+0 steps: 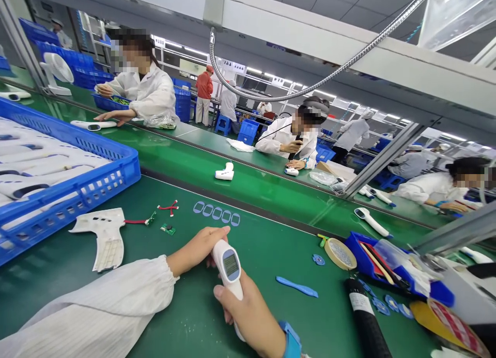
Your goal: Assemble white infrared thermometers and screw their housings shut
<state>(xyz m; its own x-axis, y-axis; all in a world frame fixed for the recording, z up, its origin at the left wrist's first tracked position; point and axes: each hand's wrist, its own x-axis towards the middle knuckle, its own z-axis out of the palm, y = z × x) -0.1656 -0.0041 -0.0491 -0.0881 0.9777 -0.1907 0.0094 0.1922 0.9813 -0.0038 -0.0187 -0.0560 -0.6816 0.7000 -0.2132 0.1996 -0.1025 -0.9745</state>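
A white handheld thermometer [222, 254] with a small grey screen in a blue frame is held over the green table. My right hand [248, 301], with a blue band at the wrist, wraps round its lower part. At its upper end, my left hand [201, 249] has its fingers closed against the far side; those fingertips are partly hidden. Just beyond lies a row of several blue-rimmed screen frames [217, 214]. An opened white shell half [106, 236] rests on the left, joined by a red cable to a small board. Another green board [168, 229] lies beside it.
A blue crate [116, 156] of white devices stands at the left. A blue pry tool [296, 286], tape roll [340, 253], blue tool tray [442, 291] and black electric screwdriver [364, 316] lie at the right. Beyond, a green conveyor [186, 161] carries devices; co-workers sit across it.
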